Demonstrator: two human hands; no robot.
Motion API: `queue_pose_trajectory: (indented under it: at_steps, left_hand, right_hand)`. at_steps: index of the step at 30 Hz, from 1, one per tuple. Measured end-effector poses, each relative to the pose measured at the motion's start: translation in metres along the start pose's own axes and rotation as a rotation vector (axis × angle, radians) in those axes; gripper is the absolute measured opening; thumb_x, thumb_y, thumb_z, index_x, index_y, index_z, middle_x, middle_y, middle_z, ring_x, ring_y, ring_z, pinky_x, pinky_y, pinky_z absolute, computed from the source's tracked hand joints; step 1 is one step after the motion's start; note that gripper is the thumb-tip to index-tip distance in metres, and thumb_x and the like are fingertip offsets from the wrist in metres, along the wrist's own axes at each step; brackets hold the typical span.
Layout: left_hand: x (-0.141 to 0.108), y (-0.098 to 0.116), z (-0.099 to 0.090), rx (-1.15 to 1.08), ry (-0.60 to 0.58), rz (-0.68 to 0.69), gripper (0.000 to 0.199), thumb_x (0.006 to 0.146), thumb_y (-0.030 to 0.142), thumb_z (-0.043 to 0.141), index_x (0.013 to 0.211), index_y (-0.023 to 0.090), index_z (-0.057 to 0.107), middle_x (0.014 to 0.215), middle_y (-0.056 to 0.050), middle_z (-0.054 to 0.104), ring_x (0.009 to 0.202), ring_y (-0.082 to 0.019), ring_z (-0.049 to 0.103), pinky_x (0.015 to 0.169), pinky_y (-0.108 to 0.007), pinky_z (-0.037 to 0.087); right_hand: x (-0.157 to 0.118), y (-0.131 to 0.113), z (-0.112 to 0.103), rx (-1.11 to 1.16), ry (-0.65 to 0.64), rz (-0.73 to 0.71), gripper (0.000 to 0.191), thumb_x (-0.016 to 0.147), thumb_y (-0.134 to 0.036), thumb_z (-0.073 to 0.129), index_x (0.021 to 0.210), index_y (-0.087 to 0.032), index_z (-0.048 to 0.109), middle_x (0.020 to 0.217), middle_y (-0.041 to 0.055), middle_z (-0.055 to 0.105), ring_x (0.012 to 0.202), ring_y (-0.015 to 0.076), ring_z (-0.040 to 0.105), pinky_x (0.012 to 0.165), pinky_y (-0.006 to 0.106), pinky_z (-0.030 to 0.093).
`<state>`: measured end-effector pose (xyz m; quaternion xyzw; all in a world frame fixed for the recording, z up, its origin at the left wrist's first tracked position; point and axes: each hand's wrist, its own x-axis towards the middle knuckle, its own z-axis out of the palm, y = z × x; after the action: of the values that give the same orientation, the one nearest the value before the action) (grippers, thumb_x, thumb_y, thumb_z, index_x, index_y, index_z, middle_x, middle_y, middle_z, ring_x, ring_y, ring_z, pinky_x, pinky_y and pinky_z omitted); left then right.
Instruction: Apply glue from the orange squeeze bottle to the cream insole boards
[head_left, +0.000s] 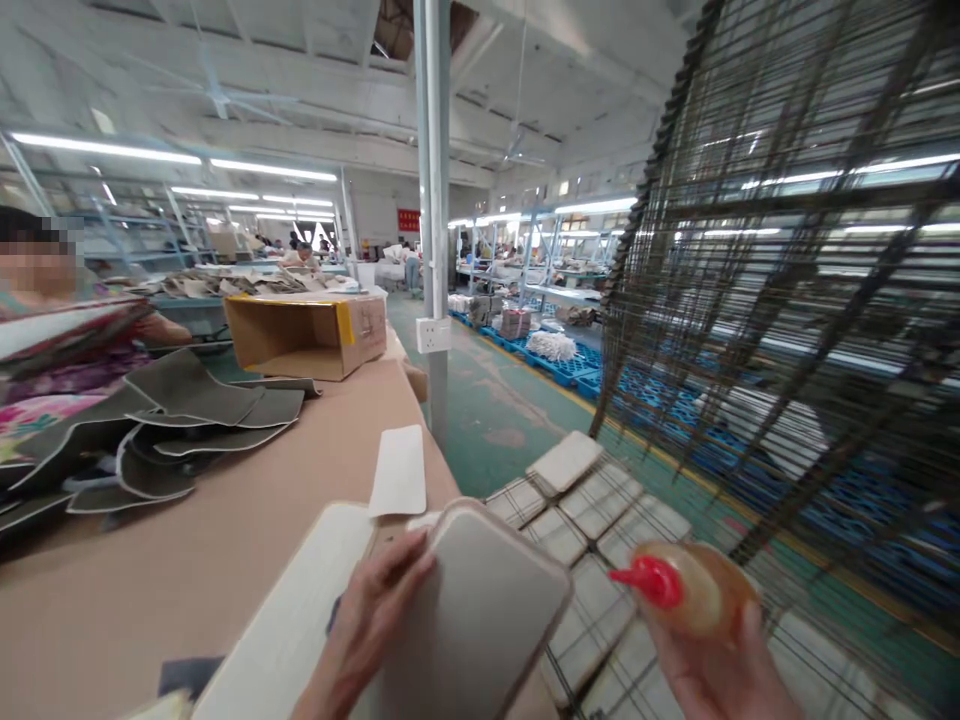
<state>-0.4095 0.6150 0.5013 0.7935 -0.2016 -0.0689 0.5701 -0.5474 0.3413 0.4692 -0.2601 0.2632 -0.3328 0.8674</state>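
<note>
My left hand (375, 610) is closed on the near edge of a grey rounded panel (480, 610), which is tilted up beside it. In my right hand (720, 665) is a squeeze bottle (705, 590) of amber liquid with a red pointed cap (651, 580), its tip aimed left toward the panel but apart from it. A larger off-white panel (292, 600) lies on the table under my left wrist. A small white rounded piece (399, 470) rests just beyond my left hand.
Grey curved sheets (210, 400) are heaped on the brown tabletop (337, 430), behind them an open cardboard box (300, 335). At the right, a wire rack (592, 530) bears several pale panels, with more wire grids (750, 250) raised above. A person (45, 290) sits at left. A post (435, 200) stands ahead.
</note>
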Motion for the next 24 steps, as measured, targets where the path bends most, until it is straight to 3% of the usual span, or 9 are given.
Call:
queue_pose_trajectory:
  at_steps: [3,5,8,15,19,24]
  left_hand:
    - [0.011,0.043,-0.007,0.159,-0.394,0.136,0.029,0.082,0.042,0.051,0.074,0.015,0.059,0.07,0.001,0.052,0.073,-0.015,0.048,0.065,-0.02,0.037]
    - [0.014,0.058,-0.002,0.209,-0.615,0.178,0.027,0.083,0.035,0.051,0.065,0.015,0.051,0.062,0.004,0.041,0.063,-0.01,0.04,0.058,-0.019,0.03]
    - [0.014,0.071,0.008,0.212,-0.828,0.2,0.025,0.08,0.029,0.054,0.061,0.015,0.045,0.059,0.005,0.033,0.058,-0.008,0.032,0.052,-0.02,0.023]
    - [0.014,0.104,0.015,0.241,-1.005,0.248,0.025,0.076,0.027,0.057,0.058,0.015,0.044,0.054,0.006,0.032,0.053,-0.007,0.031,0.049,-0.019,0.023]
    - [0.012,0.116,0.014,0.239,-1.051,0.24,0.025,0.078,0.032,0.057,0.061,0.014,0.052,0.055,0.005,0.036,0.055,-0.008,0.034,0.05,-0.018,0.026]
    - [0.011,0.113,0.011,0.199,-1.054,0.208,0.025,0.078,0.035,0.058,0.07,0.011,0.063,0.057,0.004,0.043,0.057,-0.009,0.037,0.05,-0.017,0.03]
  right_hand:
    - [-0.013,-0.023,0.02,0.001,-0.016,-0.118,0.049,0.073,-0.05,0.067,0.115,-0.026,0.058,0.127,0.0031,0.053,0.114,0.0223,0.05,0.074,0.026,0.054]
    - [-0.021,-0.039,0.03,-0.025,-0.034,-0.157,0.056,0.066,-0.052,0.073,0.114,-0.027,0.059,0.129,0.0015,0.052,0.117,0.0219,0.047,0.073,0.024,0.054]
    - [-0.03,-0.059,0.039,-0.082,-0.146,-0.195,0.077,0.047,-0.052,0.083,0.117,-0.029,0.058,0.127,0.003,0.053,0.116,0.0248,0.049,0.072,0.024,0.054]
    - [-0.035,-0.08,0.035,-0.241,-0.289,-0.195,0.079,0.037,-0.05,0.086,0.109,-0.026,0.064,0.11,0.0118,0.062,0.1,0.0373,0.057,0.078,0.046,0.052]
    - [-0.032,-0.083,0.035,-0.279,-0.31,-0.205,0.078,0.034,-0.048,0.086,0.106,-0.028,0.064,0.107,0.011,0.063,0.094,0.037,0.059,0.077,0.048,0.052]
    - [-0.028,-0.08,0.032,-0.328,-0.317,-0.202,0.073,0.035,-0.045,0.085,0.103,-0.026,0.065,0.104,0.0117,0.064,0.093,0.0362,0.059,0.073,0.045,0.053]
